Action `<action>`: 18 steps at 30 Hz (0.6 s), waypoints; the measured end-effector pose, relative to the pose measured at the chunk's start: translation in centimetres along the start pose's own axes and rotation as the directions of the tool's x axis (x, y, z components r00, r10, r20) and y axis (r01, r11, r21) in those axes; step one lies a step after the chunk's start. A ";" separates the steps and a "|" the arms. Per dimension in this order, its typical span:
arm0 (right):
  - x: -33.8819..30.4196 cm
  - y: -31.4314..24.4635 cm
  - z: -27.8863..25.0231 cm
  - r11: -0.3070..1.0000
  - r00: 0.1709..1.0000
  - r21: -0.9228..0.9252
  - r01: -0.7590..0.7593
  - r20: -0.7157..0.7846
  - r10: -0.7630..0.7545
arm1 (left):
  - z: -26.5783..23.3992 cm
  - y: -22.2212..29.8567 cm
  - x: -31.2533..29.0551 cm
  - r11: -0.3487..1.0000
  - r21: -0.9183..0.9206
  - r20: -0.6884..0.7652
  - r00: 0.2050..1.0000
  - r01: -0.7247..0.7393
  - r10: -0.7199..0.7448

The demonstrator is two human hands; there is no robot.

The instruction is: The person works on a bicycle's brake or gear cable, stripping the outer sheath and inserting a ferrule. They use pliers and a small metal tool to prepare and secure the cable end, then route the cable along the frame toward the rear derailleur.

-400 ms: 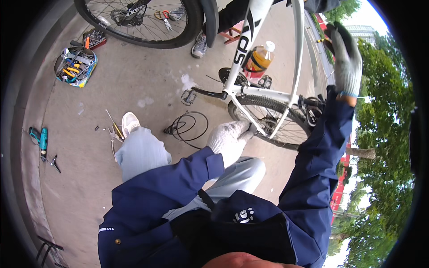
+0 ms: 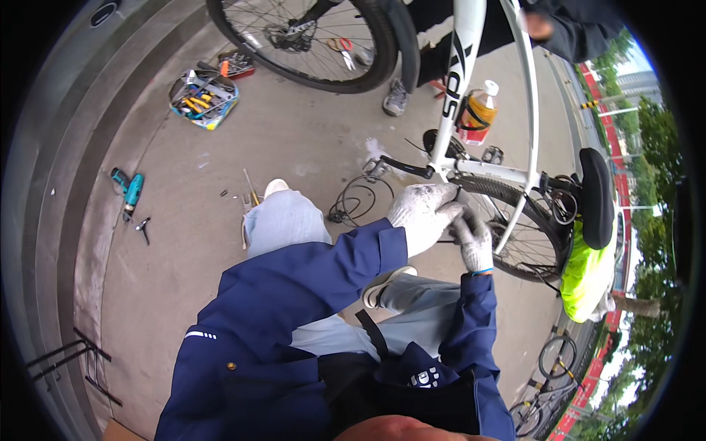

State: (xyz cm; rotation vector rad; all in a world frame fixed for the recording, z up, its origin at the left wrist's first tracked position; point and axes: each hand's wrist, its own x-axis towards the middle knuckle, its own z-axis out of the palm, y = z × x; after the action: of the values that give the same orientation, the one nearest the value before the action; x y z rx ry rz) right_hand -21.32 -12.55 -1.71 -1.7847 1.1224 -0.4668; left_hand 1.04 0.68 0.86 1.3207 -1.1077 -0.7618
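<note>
1. Counted: one white bicycle frame (image 2: 457,81) upside down, its black saddle (image 2: 597,197) low at the right. Two of its wheels show, one at the top (image 2: 294,37) and the rear wheel (image 2: 515,235) just right of the hands. One bottle of orange drink (image 2: 478,114) sits in the frame's cage, above the hands. One coil of black cable (image 2: 360,200) lies on the concrete just left of them.
2. Farther off to the upper left lies one open tool tray (image 2: 202,95), and well to the left one teal cordless drill (image 2: 129,189). A second person (image 2: 559,26) stands beyond the frame at the top, and one grey shoe (image 2: 396,99) of theirs shows below the front wheel.
3. The frame's thick white tube runs steeply from the top of the view down to the crank, just above the hands. A thinner white tube runs from there to the right toward the saddle. The one visible black crank arm (image 2: 406,167) points left, away from the rear wheel.
4. Both hands wear white work gloves and meet just below the crank, beside the rear tyre.
5. The left hand (image 2: 423,214) comes in from the lower left on a blue sleeve, back of the hand up, fingers curled over toward the right hand.
6. The right hand (image 2: 474,239) rises almost straight up from its blue cuff, fingers bent toward the left hand's fingertips.
7. The two gloves touch at the fingertips. Whether they pinch anything between them I cannot tell; the gloves hide it.
</note>
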 end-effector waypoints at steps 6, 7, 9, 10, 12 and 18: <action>1.5 5.4 3.7 0.980 0.987 -0.194 0.042 0.161 -0.011 | -0.5 -0.4 -0.2 1.000 -0.003 0.007 1.000 -0.004 0.004; 2.7 4.7 3.6 0.933 0.979 -0.332 0.136 0.188 -0.075 | -0.4 -0.6 -0.2 1.000 0.013 -0.009 1.000 -0.013 0.013; 6.5 2.9 4.4 0.954 0.951 -0.190 0.231 0.249 -0.181 | -0.3 -0.6 0.0 0.998 0.022 -0.053 0.997 -0.053 0.054; 8.7 1.9 5.3 0.977 0.942 -0.056 0.206 0.280 -0.183 | -0.4 -0.8 0.0 0.997 0.061 -0.047 0.998 -0.049 0.052; 13.5 -0.5 7.3 0.984 0.928 -0.042 0.175 0.340 -0.151 | -0.6 -1.0 -0.1 0.992 0.123 -0.036 0.999 0.003 0.001; 21.2 -9.5 11.4 0.977 0.927 -0.152 0.147 0.365 -0.083 | -2.6 -0.7 0.2 0.997 0.075 -0.068 0.997 -0.032 0.037</action>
State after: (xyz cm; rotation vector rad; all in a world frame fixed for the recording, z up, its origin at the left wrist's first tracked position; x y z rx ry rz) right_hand 2.14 -23.42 -2.27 -2.0005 0.8254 -0.1011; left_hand 3.61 1.32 0.43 1.3766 -1.1096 -0.6506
